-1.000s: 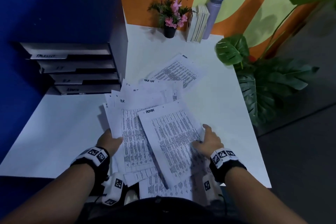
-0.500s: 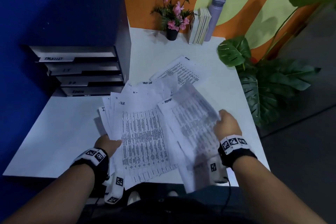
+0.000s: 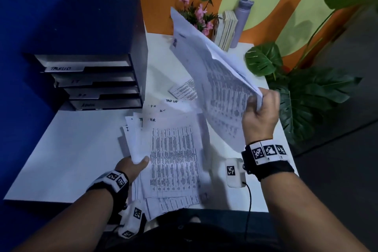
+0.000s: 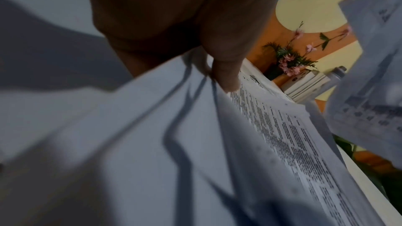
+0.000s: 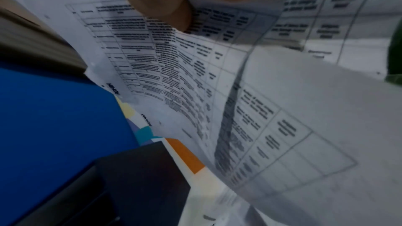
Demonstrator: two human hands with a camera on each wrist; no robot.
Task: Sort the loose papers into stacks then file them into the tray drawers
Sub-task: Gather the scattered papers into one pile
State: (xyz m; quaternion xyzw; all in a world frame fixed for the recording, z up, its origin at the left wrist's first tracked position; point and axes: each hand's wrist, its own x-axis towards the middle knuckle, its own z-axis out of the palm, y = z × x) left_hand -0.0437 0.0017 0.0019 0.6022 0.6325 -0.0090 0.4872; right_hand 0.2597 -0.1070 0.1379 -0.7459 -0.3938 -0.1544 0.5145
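Note:
My left hand (image 3: 136, 164) pinches the left edge of a fanned stack of printed papers (image 3: 171, 155) at the table's near edge; its thumb (image 4: 226, 73) presses on the stack's top sheet (image 4: 282, 126). My right hand (image 3: 260, 110) grips lifted sheets (image 3: 212, 75) by their right edge and holds them tilted up above the table. Those lifted sheets (image 5: 195, 68) show printed tables, with a thumb (image 5: 165, 6) on them. The dark tray drawers (image 3: 92, 80), with handwritten labels, stand at the table's back left.
One loose sheet (image 3: 184, 90) lies on the white table (image 3: 61, 149) beyond the stack. A flower pot (image 3: 196, 14), books (image 3: 227, 28) and a grey bottle (image 3: 242, 18) stand at the far edge. A leafy plant (image 3: 306, 92) is right of the table.
My right hand has lifted the top sheets off the stack and swung them up and to the right. The left hand keeps holding the stack's left edge.

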